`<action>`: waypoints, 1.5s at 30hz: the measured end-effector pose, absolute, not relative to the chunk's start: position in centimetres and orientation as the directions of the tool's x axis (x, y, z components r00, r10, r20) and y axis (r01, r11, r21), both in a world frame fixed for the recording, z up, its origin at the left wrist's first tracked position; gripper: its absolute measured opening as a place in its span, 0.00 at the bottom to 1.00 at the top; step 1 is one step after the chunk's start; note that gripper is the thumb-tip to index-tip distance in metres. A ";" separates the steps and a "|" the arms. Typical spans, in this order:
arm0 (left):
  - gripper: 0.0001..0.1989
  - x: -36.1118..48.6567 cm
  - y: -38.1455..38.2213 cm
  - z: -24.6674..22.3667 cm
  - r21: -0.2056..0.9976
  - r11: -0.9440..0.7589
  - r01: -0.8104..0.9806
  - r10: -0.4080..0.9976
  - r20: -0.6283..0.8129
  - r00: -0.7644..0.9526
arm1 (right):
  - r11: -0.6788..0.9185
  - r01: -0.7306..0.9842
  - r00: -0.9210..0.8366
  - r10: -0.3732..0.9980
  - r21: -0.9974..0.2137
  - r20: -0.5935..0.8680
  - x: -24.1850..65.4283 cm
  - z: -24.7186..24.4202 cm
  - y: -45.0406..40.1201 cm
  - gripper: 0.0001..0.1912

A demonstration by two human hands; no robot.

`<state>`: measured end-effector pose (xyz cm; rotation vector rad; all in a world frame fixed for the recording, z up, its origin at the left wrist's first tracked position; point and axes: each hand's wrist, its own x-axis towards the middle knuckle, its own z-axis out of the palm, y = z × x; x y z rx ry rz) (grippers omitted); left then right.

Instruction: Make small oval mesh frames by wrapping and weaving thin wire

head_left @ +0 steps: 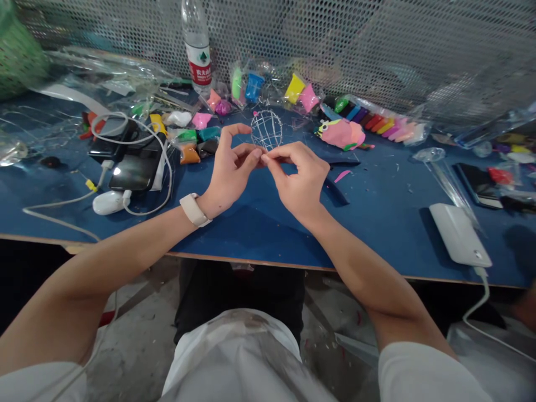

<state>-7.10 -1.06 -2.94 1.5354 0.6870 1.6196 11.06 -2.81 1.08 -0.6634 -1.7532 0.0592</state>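
A rounded cage of silver wire (267,129) is held up over the blue table, bulging away from me. My left hand (234,164) pinches its near end between thumb and a finger, while another finger curves along the cage's left side. Against the left fingertips, my right hand (299,176) has its thumb and forefinger closed on the same near end of the wire. The exact spot they grip is hidden by the fingertips. A small pink bit (255,114) shows at the cage's upper left. To the right lies a pink clay figure (345,134) with a yellow-green, eyed face.
A water bottle (198,50) stands at the back by the mesh panel (335,39). Bagged coloured clay (254,86) and clay sticks (381,124) line the rear. Phones with cables (134,167) lie left, a white power bank (459,234) right. Dark strips (336,192) lie beside my right hand.
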 end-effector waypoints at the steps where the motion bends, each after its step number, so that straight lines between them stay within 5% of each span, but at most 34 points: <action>1: 0.26 -7.1 -1.1 -2.8 0.815 -0.551 -0.180 0.822 0.567 0.048 | 0.835 0.384 -0.121 0.469 -0.395 0.875 11.1 1.1 -2.8 0.06; 8: 0.28 -6.7 -1.4 -2.0 0.768 -0.597 -0.233 0.775 0.627 0.083 | 0.810 0.273 -0.010 0.542 -0.519 0.840 10.9 0.9 -2.8 0.05; 45: 0.30 -7.3 -1.8 -0.4 0.775 -0.614 -0.153 0.781 0.624 0.028 | 0.800 0.310 -0.001 0.541 -0.514 0.841 10.7 1.6 -3.8 0.16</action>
